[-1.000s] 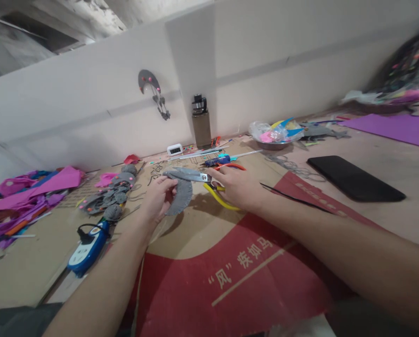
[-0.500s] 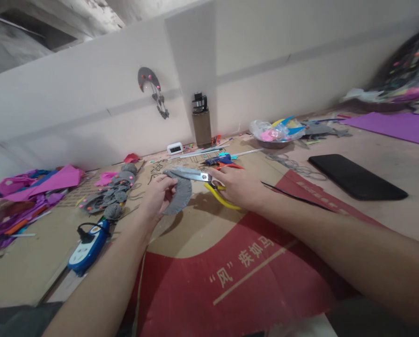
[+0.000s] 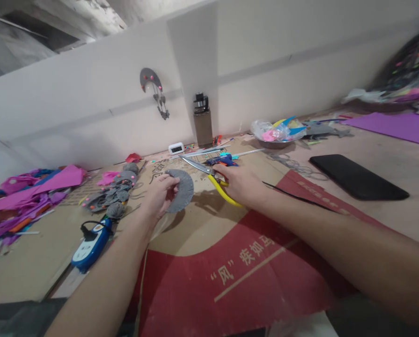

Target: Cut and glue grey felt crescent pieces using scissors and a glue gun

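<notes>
My left hand (image 3: 163, 193) pinches a grey felt crescent (image 3: 183, 191) by its inner edge, and fine lines run along its outer curve. In my right hand (image 3: 242, 183) is a pair of scissors (image 3: 200, 165) with yellow handles, its blades together or nearly so. The blades point up and left, beyond the crescent and apart from it. Part of the handles is hidden by my fingers. Just behind the scissors lies a blue glue gun (image 3: 221, 160). Below both hands is a red and brown cardboard sheet (image 3: 209, 234).
On the left are a blue and white power strip (image 3: 91, 248), grey felt pieces (image 3: 116, 189) and pink and purple scraps (image 3: 47, 187). A black phone (image 3: 356, 177) lies at right. Behind stand a bottle (image 3: 203, 126), a small clock (image 3: 176, 149) and a bowl (image 3: 275, 144) of scraps.
The scissors have come away from the crescent's upper edge, and their blades now point farther up. The crescent shows more of its face. A hand at the far left has gone out of view.
</notes>
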Motion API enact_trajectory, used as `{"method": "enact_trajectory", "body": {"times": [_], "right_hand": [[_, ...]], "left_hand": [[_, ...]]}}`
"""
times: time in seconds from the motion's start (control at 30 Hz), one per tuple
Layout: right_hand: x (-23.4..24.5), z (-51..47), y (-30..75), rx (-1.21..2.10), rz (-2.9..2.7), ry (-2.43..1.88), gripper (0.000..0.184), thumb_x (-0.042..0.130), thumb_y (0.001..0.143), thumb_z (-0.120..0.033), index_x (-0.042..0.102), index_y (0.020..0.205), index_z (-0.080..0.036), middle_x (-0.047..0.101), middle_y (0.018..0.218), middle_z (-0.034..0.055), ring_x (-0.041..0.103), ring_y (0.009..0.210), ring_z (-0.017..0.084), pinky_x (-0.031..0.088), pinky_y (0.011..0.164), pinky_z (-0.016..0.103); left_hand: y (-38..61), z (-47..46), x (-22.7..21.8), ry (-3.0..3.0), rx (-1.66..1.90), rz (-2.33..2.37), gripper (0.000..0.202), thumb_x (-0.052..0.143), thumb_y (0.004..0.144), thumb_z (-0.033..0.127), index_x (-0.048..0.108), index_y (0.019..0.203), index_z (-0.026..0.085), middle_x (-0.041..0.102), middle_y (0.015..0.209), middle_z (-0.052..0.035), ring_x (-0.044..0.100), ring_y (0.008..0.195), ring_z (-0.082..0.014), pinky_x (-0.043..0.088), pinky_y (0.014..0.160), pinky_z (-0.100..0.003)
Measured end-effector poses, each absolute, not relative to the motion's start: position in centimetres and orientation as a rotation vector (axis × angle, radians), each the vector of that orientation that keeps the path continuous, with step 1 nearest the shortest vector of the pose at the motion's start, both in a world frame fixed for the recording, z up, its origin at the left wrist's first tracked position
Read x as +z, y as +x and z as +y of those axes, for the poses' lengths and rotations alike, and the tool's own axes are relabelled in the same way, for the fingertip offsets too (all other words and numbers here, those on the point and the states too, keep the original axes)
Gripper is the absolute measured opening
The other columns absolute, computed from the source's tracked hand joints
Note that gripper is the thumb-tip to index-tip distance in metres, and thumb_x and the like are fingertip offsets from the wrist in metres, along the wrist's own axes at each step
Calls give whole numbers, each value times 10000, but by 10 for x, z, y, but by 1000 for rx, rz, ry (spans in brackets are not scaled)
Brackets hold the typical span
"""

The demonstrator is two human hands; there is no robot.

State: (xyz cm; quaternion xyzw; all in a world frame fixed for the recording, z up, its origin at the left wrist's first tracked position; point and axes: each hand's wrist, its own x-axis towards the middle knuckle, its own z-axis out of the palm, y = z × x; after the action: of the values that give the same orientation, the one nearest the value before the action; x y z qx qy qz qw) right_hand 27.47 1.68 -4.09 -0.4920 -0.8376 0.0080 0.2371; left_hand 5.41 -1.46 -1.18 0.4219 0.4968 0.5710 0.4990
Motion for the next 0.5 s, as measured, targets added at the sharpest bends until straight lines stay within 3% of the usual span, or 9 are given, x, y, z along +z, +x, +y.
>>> {"method": "enact_trajectory", "body": {"times": [0.23,0.37,0.5], "right_hand": [[-47,18,272,257,-2195,-1145,392,558,784,-198,569,1174,-225,690,974,55,616,774,179,417,675,258],[-47,16,269,534,-1981,-1068,316,584,830,-347,575,1112,-205,670,885,40,601,749,161,445,682,265],[-39,5,259,1078,-1640,-911,444,622,786,-473,504,1123,-208,614,775,-8,519,553,100,417,506,224]], "left_hand": [[50,-13,-14,1025,1311,1103,209,767,569,212,617,686,125,541,540,35,464,463,-42,382,444,-142],[49,-11,-17,1055,1315,1114,230,786,590,229,622,712,123,575,585,17,511,510,-57,433,488,-160],[53,-13,-18,1044,1330,1076,224,785,615,222,624,738,125,597,598,9,538,525,-61,451,502,-160]]}}
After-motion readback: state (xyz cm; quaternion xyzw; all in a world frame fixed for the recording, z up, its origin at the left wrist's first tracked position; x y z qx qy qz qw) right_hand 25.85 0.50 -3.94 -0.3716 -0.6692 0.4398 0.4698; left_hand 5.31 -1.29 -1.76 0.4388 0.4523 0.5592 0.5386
